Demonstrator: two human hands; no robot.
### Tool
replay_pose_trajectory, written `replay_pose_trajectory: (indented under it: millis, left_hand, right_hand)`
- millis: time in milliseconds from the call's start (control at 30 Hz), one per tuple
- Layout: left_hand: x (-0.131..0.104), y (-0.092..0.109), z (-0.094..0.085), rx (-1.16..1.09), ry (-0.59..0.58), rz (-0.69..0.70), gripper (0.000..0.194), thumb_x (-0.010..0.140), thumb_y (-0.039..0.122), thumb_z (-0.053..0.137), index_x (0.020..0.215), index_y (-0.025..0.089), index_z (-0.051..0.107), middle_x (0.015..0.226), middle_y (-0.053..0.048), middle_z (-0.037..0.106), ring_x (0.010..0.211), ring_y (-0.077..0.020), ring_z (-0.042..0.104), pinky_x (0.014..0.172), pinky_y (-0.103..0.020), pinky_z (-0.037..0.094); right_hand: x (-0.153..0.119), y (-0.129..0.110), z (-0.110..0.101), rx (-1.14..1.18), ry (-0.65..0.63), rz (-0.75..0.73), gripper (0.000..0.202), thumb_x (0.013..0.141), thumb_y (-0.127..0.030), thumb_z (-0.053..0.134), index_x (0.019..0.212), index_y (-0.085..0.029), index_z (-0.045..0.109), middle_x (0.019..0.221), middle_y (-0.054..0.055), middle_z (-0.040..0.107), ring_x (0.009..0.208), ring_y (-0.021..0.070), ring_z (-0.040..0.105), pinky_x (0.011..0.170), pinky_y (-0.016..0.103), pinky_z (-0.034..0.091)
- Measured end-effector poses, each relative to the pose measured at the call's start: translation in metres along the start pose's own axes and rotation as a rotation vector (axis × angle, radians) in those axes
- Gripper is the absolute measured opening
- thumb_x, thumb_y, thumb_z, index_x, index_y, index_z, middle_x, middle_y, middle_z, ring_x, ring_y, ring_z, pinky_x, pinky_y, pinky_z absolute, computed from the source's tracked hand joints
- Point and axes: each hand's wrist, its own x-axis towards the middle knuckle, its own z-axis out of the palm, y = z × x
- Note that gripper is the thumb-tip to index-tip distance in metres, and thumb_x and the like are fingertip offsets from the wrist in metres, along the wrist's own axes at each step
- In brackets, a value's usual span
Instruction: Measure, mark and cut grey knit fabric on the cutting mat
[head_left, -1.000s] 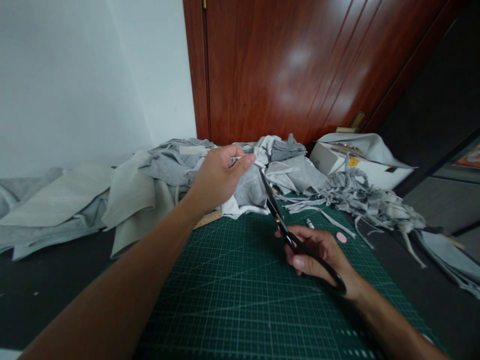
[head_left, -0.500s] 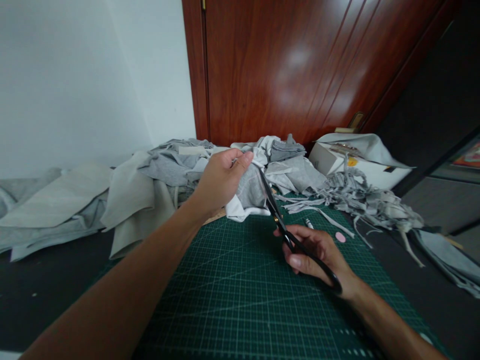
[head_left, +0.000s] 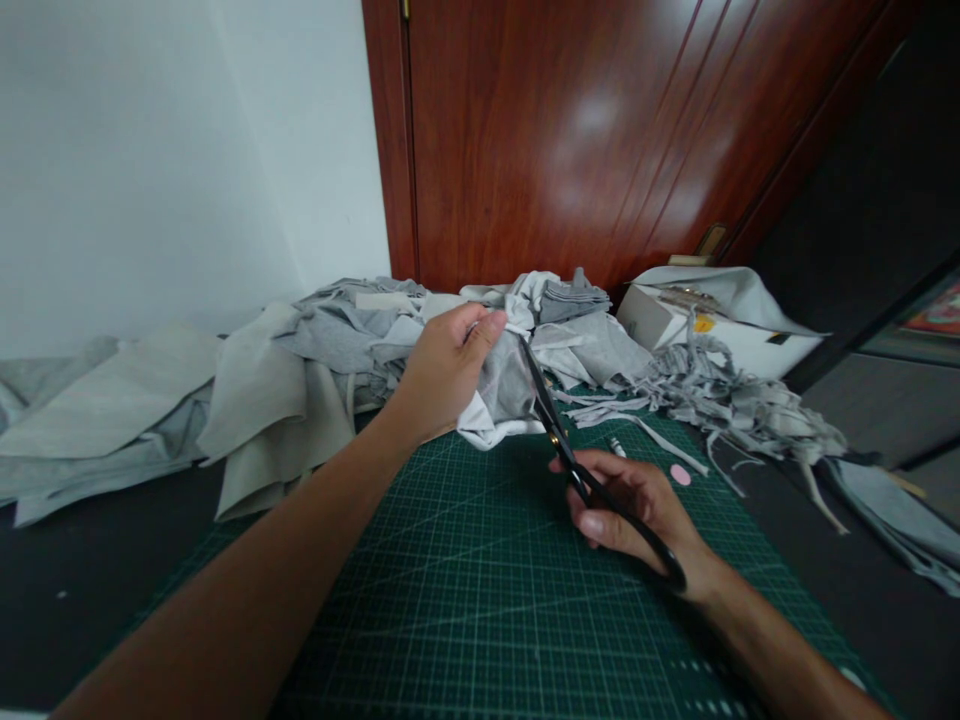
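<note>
My left hand (head_left: 451, 365) is closed, pinching the upper edge of a grey and white piece of fabric (head_left: 506, 385) between thumb and fingers. The fabric hangs down from the pinch over the far part of the green cutting mat (head_left: 465, 560). In my right hand (head_left: 634, 508) is a pair of black scissors (head_left: 559, 440), fingers and thumb around the handles. The blades point up and away, right beside the fabric's right edge. From here I cannot tell whether the blades touch the cloth. Part of the fabric is hidden behind my left hand.
Grey and beige cloth pieces (head_left: 262, 370) are heaped along the wall and door. Thin fabric strips (head_left: 735, 395) pile up at the right, beside a white box (head_left: 750, 335). A pink disc (head_left: 680, 474) and a white marker-like stick (head_left: 616, 447) lie on the mat.
My left hand has shifted slightly down, and the hanging fabric has moved a little down and right, its lower edge changing shape. My right hand and the scissors have hardly moved.
</note>
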Motion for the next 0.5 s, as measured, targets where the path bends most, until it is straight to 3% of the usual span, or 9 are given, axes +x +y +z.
replay_pose_trajectory:
  millis: [167,500]
  left_hand:
    - [-0.0005,-0.0024,0.0010,0.030,0.055,0.028,0.037,0.102,0.039,0.053,0.071,0.020,0.053,0.065,0.003,0.046,0.065,-0.0141,0.044,0.062,-0.030,0.032]
    - [-0.0053,-0.0020,0.0097,-0.119,0.021,-0.014,0.038,0.102,0.045,0.053,0.072,0.021,0.053,0.067,0.002,0.048,0.066,-0.0143,0.043,0.058,-0.028,0.034]
  right_hand:
    - [-0.0009,0.0011,0.0001,-0.001,0.026,-0.030,0.041,0.079,-0.035,0.088,0.116,-0.022,0.073,0.076,-0.002,0.063,0.060,0.0089,0.054,0.054,0.019,0.043]
    - [-0.0002,-0.0039,0.0016,-0.003,0.023,-0.027,0.042,0.079,-0.038,0.089,0.114,-0.021,0.073,0.075,-0.001,0.062,0.060,0.0098,0.052,0.053,0.019,0.045]
